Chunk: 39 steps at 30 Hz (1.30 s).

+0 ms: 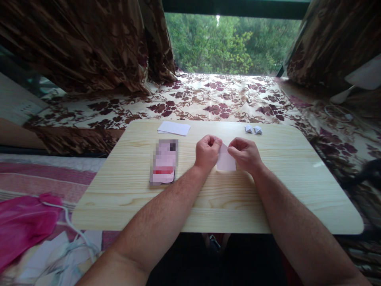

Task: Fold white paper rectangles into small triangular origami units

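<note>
A small white sheet of paper (225, 161) lies on the light wooden table (214, 198), its far edge lifted. My left hand (206, 151) pinches that edge from the left with fingers curled. My right hand (245, 153) pinches it from the right, fingers closed too. Both hands sit side by side at the middle of the table.
A phone (164, 162) lies left of my hands. A thin stack of white paper (174, 128) rests at the far edge. Two small folded paper figures (253, 129) sit at the far right. Pink cloth and white cords (44, 226) lie left, below the table.
</note>
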Each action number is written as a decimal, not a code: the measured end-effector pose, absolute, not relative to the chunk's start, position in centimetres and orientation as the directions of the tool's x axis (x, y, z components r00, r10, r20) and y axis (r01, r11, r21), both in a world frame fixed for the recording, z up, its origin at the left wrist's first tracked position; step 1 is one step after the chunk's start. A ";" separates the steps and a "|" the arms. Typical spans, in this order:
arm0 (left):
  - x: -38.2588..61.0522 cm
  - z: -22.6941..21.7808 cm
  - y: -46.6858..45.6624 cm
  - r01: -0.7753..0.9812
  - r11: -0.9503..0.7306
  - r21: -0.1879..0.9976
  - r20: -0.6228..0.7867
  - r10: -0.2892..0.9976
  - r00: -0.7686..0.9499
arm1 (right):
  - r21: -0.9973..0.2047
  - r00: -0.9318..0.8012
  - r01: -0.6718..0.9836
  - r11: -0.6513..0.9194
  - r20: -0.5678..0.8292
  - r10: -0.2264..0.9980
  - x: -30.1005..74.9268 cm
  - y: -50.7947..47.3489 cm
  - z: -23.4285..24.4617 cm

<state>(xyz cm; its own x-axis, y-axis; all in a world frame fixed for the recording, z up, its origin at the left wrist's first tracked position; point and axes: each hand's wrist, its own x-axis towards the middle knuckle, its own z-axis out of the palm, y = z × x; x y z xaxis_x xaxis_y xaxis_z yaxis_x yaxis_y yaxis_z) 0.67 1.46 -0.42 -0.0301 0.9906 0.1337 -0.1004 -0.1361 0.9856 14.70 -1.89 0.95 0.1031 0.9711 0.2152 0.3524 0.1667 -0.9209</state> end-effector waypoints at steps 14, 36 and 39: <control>0.6 -0.9 1.8 -0.129 -0.141 0.982 0.134 0.989 -0.058 | -0.945 0.040 0.275 0.174 0.192 0.981 14.7 -2.1 1.5; 0.0 -0.6 2.9 -0.297 -0.110 0.948 0.032 0.967 -0.254 | -0.996 0.243 -0.053 0.065 0.050 0.969 15.9 -1.1 1.1; -0.2 -0.7 2.9 -0.300 -0.125 0.946 0.043 0.963 -0.264 | -0.998 0.219 -0.027 0.050 0.043 0.975 15.9 -1.1 1.0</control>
<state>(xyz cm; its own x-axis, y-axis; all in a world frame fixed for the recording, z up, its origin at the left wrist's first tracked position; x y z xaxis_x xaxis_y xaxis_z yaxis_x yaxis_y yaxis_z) -0.16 2.88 -0.65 -0.2643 0.9635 0.0431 -0.2999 -0.1246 0.9458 15.85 -1.06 0.99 0.2194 0.9747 0.0433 -0.0273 0.0505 -0.9984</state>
